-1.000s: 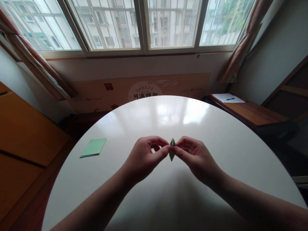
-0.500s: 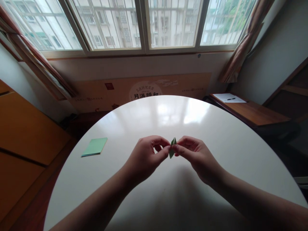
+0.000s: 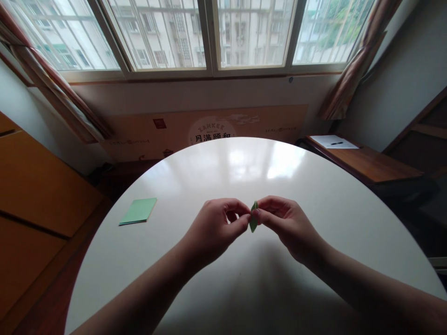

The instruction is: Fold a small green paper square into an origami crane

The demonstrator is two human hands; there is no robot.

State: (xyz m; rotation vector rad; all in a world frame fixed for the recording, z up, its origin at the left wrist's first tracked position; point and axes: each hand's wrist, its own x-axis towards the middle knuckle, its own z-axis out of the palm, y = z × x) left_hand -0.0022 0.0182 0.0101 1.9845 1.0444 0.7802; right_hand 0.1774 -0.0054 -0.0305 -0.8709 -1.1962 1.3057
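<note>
Folded green paper (image 3: 253, 225) upright between left grip (image 3: 214, 228) and right grip (image 3: 295, 225), both pinching it.

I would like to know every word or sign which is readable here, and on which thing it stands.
"ZANKEE": in an arc on the orange banner.
"月满颐和": on the same banner, beneath it.
Too small or blurred: the small line between them, the side scripts, the red square, any writing on the paper sheet.
None visible: folded green paper, green paper stack.

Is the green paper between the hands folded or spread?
Folded: the paper makes a small, narrow, pointed shape between the left hand and right hand.
</note>
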